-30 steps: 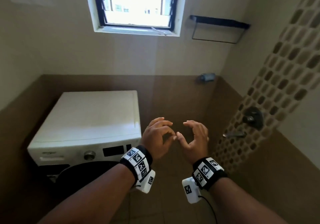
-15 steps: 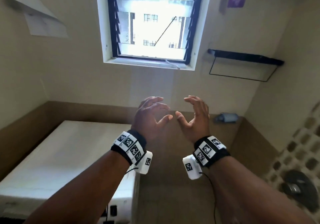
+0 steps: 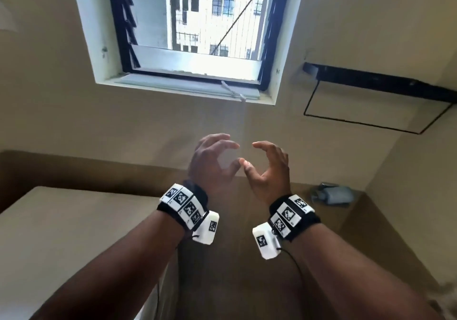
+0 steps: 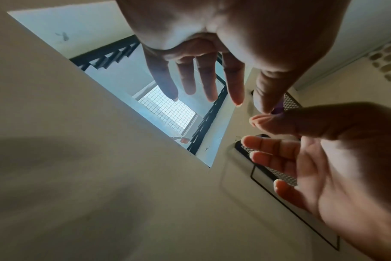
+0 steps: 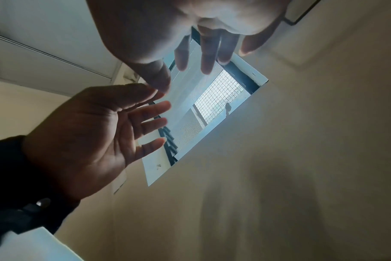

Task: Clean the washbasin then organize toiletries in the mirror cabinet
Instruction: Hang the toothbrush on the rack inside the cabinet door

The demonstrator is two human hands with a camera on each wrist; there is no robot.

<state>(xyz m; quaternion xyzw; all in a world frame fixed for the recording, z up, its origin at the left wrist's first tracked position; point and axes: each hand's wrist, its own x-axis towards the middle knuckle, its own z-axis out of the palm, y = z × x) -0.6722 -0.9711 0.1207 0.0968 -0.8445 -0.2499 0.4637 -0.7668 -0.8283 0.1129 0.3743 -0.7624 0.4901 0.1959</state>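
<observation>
Both of my hands are raised in front of the beige wall below the window, wrists banded with marker cuffs. My left hand has its fingers loosely curved and holds nothing. My right hand mirrors it, also empty, and the two thumb tips nearly meet. In the left wrist view my left hand spreads relaxed fingers toward the window, with my right hand beside it. The right wrist view shows my right hand and left hand the same way. No washbasin, cabinet or toiletries are in view.
A louvred window sits high in the wall ahead. The white top of a washing machine lies at the lower left. A black wall rack hangs at the upper right, with a grey fitting on the wall below it.
The view has tilted upward, from the washing machine front to the window. Both hands rose with it, stay empty, and their fingers have spread slightly.
</observation>
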